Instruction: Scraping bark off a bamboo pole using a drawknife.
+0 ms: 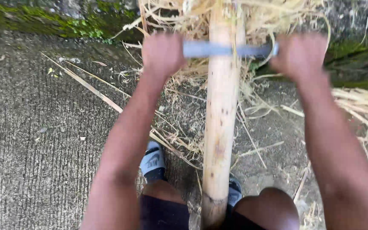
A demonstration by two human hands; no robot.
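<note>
A pale, stripped wooden pole [220,115] runs away from me between my knees, its near end by my legs. Across it, near the top of the view, lies a flat grey metal blade [228,50]. My left hand [162,53] is closed on the blade's left end and my right hand [300,54] is closed on its right end. Both hands are blurred. The blade rests on the pole's upper surface, with dry shavings piled around the pole's far end.
Dry straw-coloured strips and shavings [252,98] litter the concrete ground [35,140] around the pole. A mossy ledge [52,21] runs along the far edge. My feet in grey slide sandals [153,159] stand either side of the pole.
</note>
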